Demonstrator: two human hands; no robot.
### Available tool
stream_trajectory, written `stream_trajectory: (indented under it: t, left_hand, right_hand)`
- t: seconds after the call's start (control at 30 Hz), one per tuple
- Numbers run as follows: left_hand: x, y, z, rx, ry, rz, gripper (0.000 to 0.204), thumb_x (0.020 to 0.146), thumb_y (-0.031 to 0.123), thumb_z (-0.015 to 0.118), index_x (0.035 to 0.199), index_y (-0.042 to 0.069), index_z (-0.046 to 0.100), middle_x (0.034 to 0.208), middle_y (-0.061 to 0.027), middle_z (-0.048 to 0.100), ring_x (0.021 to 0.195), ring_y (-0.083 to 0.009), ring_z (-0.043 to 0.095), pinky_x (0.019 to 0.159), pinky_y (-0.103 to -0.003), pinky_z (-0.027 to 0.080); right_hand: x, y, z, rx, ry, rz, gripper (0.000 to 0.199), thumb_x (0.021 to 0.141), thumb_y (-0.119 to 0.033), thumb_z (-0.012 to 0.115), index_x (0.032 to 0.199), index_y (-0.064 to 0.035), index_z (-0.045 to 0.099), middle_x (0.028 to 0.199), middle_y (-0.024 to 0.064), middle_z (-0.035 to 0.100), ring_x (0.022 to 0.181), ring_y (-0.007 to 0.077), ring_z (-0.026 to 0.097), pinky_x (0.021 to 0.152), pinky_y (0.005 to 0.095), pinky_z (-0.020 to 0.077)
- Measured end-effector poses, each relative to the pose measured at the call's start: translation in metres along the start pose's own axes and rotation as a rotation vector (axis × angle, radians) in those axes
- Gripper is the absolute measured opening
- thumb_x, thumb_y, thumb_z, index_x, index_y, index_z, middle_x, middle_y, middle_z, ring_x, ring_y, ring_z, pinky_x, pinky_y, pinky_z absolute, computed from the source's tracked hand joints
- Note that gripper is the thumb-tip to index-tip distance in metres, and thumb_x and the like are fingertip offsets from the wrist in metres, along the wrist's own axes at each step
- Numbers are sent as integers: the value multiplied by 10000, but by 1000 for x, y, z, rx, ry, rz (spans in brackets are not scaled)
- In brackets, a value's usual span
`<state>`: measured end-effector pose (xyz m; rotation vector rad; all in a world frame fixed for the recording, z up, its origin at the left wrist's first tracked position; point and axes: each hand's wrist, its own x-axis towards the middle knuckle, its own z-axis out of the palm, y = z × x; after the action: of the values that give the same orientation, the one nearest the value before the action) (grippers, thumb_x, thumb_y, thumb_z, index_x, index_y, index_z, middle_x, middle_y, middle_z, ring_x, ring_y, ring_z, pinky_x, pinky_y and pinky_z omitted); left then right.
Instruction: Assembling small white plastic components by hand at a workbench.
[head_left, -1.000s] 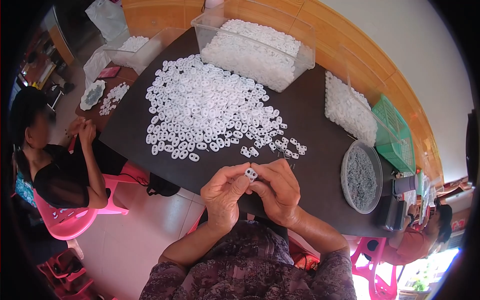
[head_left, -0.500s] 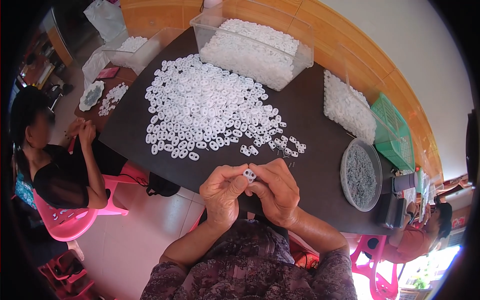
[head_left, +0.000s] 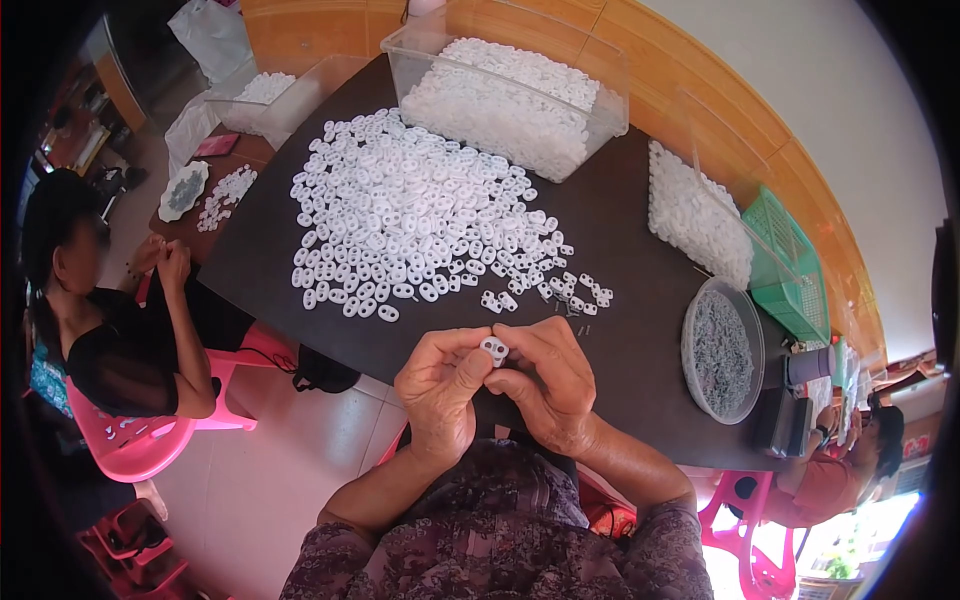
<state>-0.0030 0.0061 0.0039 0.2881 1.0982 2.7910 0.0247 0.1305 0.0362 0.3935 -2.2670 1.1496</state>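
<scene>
One white, rounded, two-holed, plastic-looking piece [head_left: 493, 347], by the dark-brown worktop [head_left: 640, 370], is pinched by the left hand [head_left: 440, 395] and could drop should that grip slacken, though whether the right hand [head_left: 556, 388] grips it is unclear.

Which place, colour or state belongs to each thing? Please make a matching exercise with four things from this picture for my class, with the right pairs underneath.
Things
1. Single white piece
2. Heap of white pieces
3. Basket
4. Round tub

Places, colours, states
A. Green
B. Loose on the dark tabletop
C. Filled with small grey pieces
D. Pinched in the left hand, right hand close beside it

Right pairs: 1-D, 2-B, 3-A, 4-C
</scene>
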Motion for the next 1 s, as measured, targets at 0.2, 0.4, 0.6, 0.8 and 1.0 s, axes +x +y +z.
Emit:
stream_trajectory:
  t: [0.2, 0.4, 0.6, 0.8, 1.0]
  left_hand:
    - [-1, 2, -1, -7, -28, -39, 207, 902, 33, 623, 1092, -43, 596, 940, -81, 645, 770, -94, 583, 662, -222, 488]
    - [-3, 1, -2, 127, -61, 49, 248, 901, 82, 633, 1109, -53, 625, 951, -66, 625, 781, -97, 559, 688, -217, 467]
    - [-5, 1, 1, 88, -52, 62, 280, 893, 124, 650, 1100, -64, 629, 915, -53, 619, 807, -98, 559, 725, -215, 444]
    - [-7, 0, 1, 57, -62, 61, 267, 893, 110, 647, 1103, -55, 631, 953, -55, 618, 847, -92, 559, 763, -218, 447]
    - [-11, -3, 0, 16, -89, 85, 245, 901, 90, 636, 1103, -49, 632, 984, -69, 621, 883, -97, 563, 802, -227, 450]
  right_hand:
    - [-1, 5, 2, -26, 35, -97, 388, 723, -32, 738, 1081, 53, 614, 907, 124, 646, 741, 248, 572, 657, 330, 468]
    - [0, 3, 2, -136, 27, -178, 367, 730, -42, 739, 1057, 57, 607, 891, 129, 636, 751, 276, 582, 644, 344, 482]
    - [-4, 4, 5, -159, 45, -201, 370, 744, -60, 737, 1064, 58, 595, 912, 136, 631, 756, 288, 586, 644, 354, 489]
    - [-6, 3, 8, -222, 80, -217, 356, 801, -161, 703, 1050, 66, 590, 895, 134, 636, 744, 282, 581, 650, 349, 478]
    - [-8, 0, 9, -221, 106, -205, 293, 870, -194, 649, 1022, 51, 595, 898, 135, 639, 744, 283, 583, 651, 355, 483]
